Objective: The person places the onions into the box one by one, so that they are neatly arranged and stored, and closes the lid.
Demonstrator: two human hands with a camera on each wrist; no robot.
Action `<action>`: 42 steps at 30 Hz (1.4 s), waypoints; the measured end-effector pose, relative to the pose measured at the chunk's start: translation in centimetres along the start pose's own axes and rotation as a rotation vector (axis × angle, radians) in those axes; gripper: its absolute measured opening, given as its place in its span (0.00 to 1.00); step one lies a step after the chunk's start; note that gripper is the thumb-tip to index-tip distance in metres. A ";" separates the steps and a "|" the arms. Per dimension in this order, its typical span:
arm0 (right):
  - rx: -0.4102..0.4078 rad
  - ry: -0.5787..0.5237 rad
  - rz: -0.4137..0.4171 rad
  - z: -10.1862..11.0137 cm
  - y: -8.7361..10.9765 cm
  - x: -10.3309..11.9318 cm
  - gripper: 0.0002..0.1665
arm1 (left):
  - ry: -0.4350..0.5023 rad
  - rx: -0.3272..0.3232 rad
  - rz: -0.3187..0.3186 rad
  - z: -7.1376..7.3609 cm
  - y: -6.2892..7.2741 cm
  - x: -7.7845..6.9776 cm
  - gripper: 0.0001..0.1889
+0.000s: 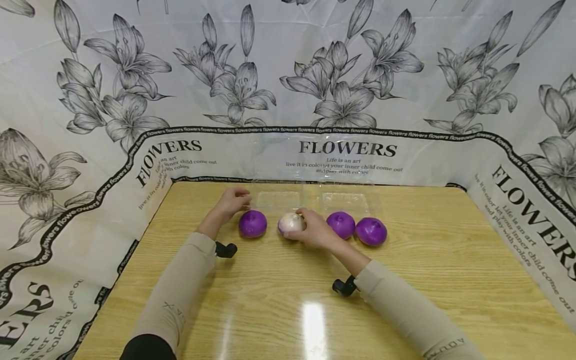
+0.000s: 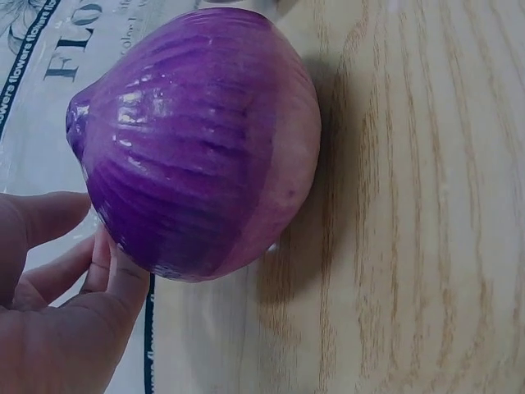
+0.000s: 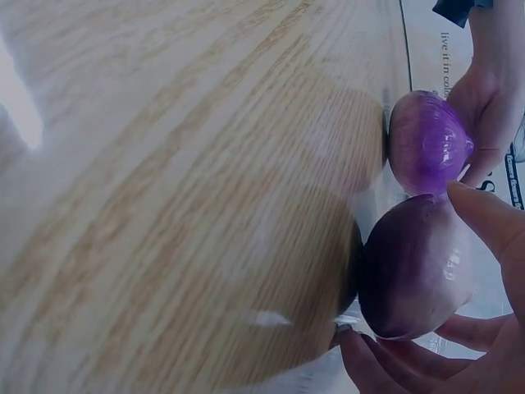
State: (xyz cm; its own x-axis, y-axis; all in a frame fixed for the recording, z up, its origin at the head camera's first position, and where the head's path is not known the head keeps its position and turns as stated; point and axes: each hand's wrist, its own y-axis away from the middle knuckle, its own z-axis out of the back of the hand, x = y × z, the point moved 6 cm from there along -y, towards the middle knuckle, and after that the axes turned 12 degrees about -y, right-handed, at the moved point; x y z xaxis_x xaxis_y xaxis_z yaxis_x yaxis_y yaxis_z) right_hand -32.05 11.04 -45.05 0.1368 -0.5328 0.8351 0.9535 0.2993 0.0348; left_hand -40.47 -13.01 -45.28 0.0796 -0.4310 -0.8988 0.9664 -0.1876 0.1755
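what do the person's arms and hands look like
The left sleeve and right sleeve are beige with dark markings; the left turns black farther up. The left hand and right hand are bare, with a black fitting by each wrist.

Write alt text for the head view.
At a wooden table, a person's right hand grips a white-and-purple onion; the left hand is beside a purple onion. Two more purple onions sit rightward, clear plastic containers behind.
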 end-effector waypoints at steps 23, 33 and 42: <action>-0.008 0.053 0.049 -0.1 0.0 0.9 0.47 | 0.101 -0.009 -0.003 0.0 -0.7 0.4 0.22; -0.016 0.033 0.037 0.9 0.6 1.6 0.44 | 0.086 -0.008 0.003 0.0 -0.7 0.4 0.23; -0.032 -0.006 0.144 2.1 0.8 3.5 0.41 | 0.100 0.007 0.013 0.0 -0.4 0.4 0.23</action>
State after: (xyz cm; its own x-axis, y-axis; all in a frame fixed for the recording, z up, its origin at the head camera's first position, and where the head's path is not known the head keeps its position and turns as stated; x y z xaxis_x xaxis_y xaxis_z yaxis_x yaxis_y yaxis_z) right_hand -31.36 11.03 -40.97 0.2718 -0.4816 0.8332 0.9320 0.3474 -0.1033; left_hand -40.84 -13.09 -45.75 0.1166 -0.3436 -0.9319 0.9635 -0.1883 0.1900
